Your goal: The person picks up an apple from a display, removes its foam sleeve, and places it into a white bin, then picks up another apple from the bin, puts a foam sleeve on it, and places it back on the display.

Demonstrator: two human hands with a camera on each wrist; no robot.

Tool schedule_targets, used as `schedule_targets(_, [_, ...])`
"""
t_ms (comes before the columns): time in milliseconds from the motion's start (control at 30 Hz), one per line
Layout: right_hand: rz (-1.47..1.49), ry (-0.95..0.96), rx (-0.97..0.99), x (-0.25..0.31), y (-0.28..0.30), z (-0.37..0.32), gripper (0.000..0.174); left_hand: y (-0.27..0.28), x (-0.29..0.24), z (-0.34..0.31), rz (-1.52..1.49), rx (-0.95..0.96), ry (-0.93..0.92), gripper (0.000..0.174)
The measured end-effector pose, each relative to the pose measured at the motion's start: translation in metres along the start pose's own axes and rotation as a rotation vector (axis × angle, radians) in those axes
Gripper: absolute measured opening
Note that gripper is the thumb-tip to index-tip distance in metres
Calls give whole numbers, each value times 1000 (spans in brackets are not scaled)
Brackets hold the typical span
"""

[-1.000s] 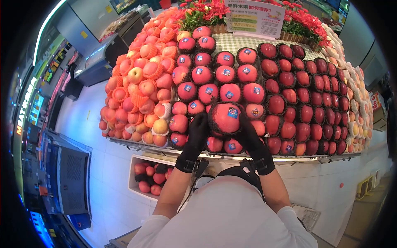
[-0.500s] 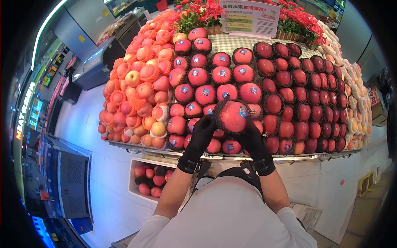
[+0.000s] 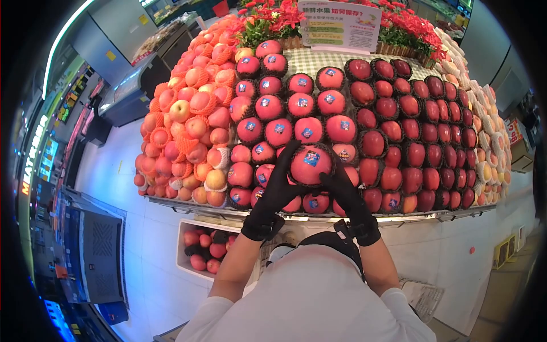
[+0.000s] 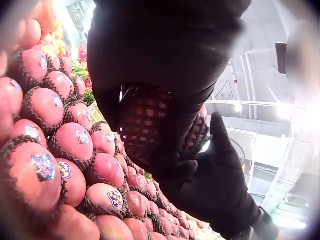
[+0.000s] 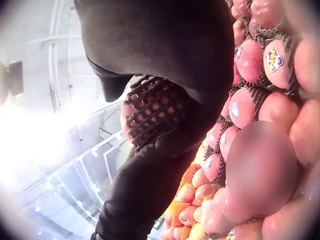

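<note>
Supermarket fruit covered the sloped display bench point(image 3: 399, 216): rows of red apples in black foam nets point(image 3: 399, 114), with peach-coloured apples in orange nets point(image 3: 191, 122) at its left end. On top lay a green-checked cloth point(image 3: 319, 57), with a white printed sign point(image 3: 340, 25) and red flowers point(image 3: 273, 16) behind it. Just over the front rows, a large red stickered apple in black mesh point(image 3: 310, 164) was clasped from both sides, the black-gloved left grip point(image 3: 277, 185) and right grip point(image 3: 345, 191) curled around it. White floor tiles point(image 3: 128, 171) spread below, and a white crate of apples point(image 3: 196, 222) sat under the bench.
</note>
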State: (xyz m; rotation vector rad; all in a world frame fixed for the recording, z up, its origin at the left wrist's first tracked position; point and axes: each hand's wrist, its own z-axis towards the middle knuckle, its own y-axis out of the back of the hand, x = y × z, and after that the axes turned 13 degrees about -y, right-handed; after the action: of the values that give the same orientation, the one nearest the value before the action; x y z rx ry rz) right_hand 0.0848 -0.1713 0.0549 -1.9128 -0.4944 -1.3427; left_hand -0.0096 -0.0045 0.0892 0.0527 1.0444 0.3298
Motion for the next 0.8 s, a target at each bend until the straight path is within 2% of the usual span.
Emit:
schedule_targets(33, [-44,0,33,6,2,-4,86,0,2,0,-39,-6,29,113])
schedule_targets(167, [-341,98,105,34,-3,-18,97,2,0,1,-32,21,30,108])
schedule_targets(233, [-472,68,89,35,-1,-18,97,6,2,1,-45,48,44,105])
schedule_targets(333, [-514,45,119,47,-3,-28,98,2,-2,0,71,14,53,100])
schedule_targets(467, [-264,-143,270,33,23,-20,91,1,-12,4,36,11,71,100])
schedule_targets(600, [155,-284,250,37,20,-18,63,7,-5,-6,38,36,-7,103])
schedule_targets(667, [365,-279,329,-5,27,7,53,9,-5,-6,-10,105,-24,105])
schedule_targets(733, [265,-169,307,-4,21,3,53,12,-8,0,-124,206,-12,107])
schedule_targets(800, [316,-133,300,-2,13,2,54,18,-4,2,42,242,-81,112])
